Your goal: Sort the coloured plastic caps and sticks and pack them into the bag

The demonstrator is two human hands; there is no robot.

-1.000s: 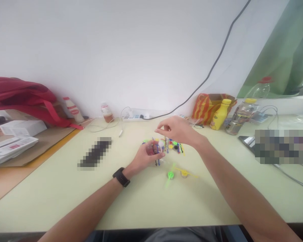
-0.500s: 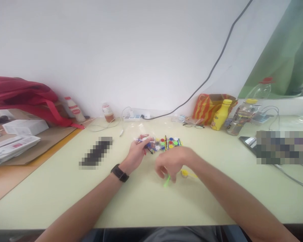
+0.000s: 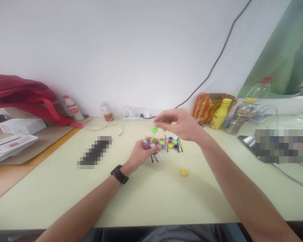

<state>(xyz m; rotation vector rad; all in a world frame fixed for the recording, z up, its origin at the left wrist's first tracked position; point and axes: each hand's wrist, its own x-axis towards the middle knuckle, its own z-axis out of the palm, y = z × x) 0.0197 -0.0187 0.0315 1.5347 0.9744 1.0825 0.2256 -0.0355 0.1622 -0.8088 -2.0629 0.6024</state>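
Observation:
My left hand [image 3: 140,154], with a black watch on its wrist, is closed around a clear bag of small coloured plastic pieces [image 3: 166,144] and thin sticks that lies on the pale green table [image 3: 146,198]. My right hand [image 3: 178,124] is raised above the bag and pinches a green disc on a thin green stick [image 3: 155,130], which hangs down toward the bag's mouth. A yellow disc on a yellow stick [image 3: 184,172] lies on the table to the right of my left hand.
A red bag [image 3: 20,95] and white boxes sit at the far left. Two small bottles [image 3: 107,112], a power strip [image 3: 136,116] and cables line the wall. A striped bag [image 3: 207,107], yellow bottle [image 3: 221,114] and clear bottles [image 3: 242,114] stand at the back right.
My right hand dropped to the table, picked up the green disc on its stick and lifted it above the bag. The yellow one stays on the table. My left hand keeps hold of the bag.

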